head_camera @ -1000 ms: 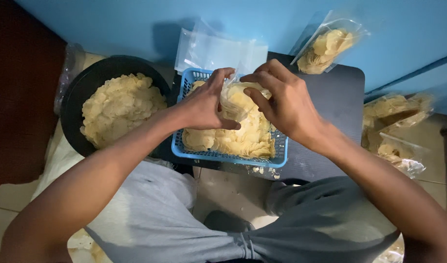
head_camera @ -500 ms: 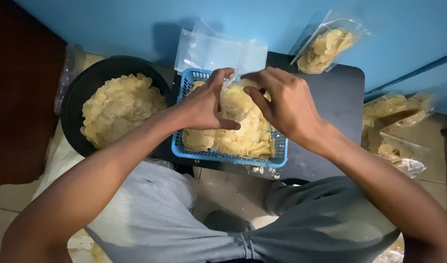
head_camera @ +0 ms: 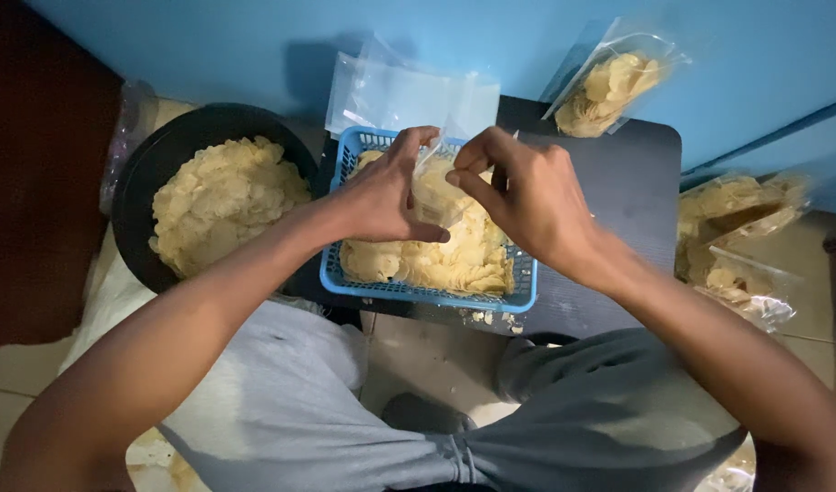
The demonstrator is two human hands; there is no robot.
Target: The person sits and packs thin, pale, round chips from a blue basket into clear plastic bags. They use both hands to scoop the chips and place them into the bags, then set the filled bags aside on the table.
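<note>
Both hands (head_camera: 463,196) higher on bag (head_camera: 436,196)

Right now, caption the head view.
Both hands hold a clear plastic bag of chips above a blue plastic basket.

The basket (head_camera: 363,278) is blue latticed plastic, matt. Inside it the chips (head_camera: 436,260) look dry and rough, pale yellow. Behind the basket, the empty bags (head_camera: 391,91) are thin, clear, glossy film. Left of it, the black bowl (head_camera: 136,196) has a smooth, dull sheen. Under it the dark tabletop (head_camera: 627,182) is matt.
</note>
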